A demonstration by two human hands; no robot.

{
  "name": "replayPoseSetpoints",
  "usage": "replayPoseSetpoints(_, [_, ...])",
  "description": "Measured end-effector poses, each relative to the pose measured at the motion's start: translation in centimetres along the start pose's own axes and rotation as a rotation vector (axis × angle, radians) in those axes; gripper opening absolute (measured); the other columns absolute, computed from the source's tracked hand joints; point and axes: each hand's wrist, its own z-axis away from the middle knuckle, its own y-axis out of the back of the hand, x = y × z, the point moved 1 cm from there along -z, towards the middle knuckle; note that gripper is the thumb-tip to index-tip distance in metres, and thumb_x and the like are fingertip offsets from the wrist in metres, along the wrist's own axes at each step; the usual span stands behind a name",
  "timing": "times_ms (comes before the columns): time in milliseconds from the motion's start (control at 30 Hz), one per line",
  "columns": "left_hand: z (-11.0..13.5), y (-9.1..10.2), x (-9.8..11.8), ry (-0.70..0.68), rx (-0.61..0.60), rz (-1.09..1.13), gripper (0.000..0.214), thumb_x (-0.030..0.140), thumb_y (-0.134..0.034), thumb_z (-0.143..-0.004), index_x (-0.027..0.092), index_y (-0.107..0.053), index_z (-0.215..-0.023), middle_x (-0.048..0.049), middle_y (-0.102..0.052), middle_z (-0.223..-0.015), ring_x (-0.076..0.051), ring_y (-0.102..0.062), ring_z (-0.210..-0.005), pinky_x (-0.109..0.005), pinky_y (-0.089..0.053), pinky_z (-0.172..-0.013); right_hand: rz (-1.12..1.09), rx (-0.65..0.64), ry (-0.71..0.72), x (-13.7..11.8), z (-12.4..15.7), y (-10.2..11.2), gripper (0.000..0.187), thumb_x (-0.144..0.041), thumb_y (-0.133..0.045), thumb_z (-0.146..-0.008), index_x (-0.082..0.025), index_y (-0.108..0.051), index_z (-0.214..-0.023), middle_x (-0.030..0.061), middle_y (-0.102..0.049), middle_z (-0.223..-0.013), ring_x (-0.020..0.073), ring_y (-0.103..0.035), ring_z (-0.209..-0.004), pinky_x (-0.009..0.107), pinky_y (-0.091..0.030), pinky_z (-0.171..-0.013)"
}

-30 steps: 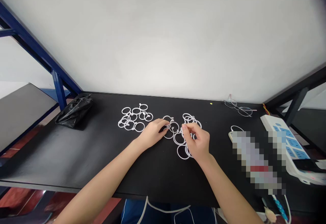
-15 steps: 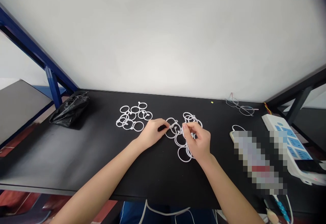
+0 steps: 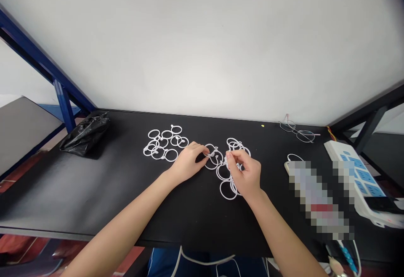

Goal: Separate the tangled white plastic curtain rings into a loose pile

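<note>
Since the earlier frame: left hand (image 3: 186,162) shifted slightly up and back, fingertips now pinched on a white ring (image 3: 212,156) at table centre; right hand (image 3: 244,172) barely moved, thumb and forefinger closed on another ring (image 3: 227,159) in the same linked cluster.

Surface: black table (image 3: 94,193), pushed against a plain white wall (image 3: 202,50). Blue frame (image 3: 59,96) at far left.

Around: second pile of rings (image 3: 164,142) left of the hands, lying apart. Black bag (image 3: 83,134) near the left rear corner. Eyeglasses (image 3: 298,132) at the rear right. White power strip (image 3: 360,180) at the right edge. Loose rings (image 3: 227,189) partly hidden under the right hand.
</note>
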Motion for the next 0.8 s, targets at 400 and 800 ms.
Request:
replayPoseSetpoints(400, [0.24, 0.10, 0.44, 0.036, -0.053, 0.015, 0.027, 0.004, -0.049, -0.080, 0.020, -0.064, -0.095, -0.0045, -0.064, -0.095, -0.016, -0.062, -0.083, -0.028, -0.052, -0.071, -0.010, -0.011, 0.005, -0.14, -0.10, -0.10, 0.020, -0.021, -0.055, -0.092, -0.020, -0.055, -0.072, -0.0039, -0.050, -0.055, 0.0092, -0.047, -0.048, 0.024, -0.040, -0.050])
replayPoseSetpoints(800, [0.40, -0.29, 0.04, -0.038, 0.088, 0.033, 0.018, 0.007, -0.053, -0.081, 0.017, -0.064, -0.091, -0.0028, -0.060, -0.086, -0.012, -0.059, -0.071, -0.024, -0.053, -0.064, 0.009, -0.001, 0.006, -0.25, -0.16, 0.07, 0.018, -0.019, -0.056, -0.091, -0.019, -0.056, -0.073, -0.0045, -0.051, -0.056, 0.0083, -0.048, -0.048, 0.023, -0.041, -0.052])
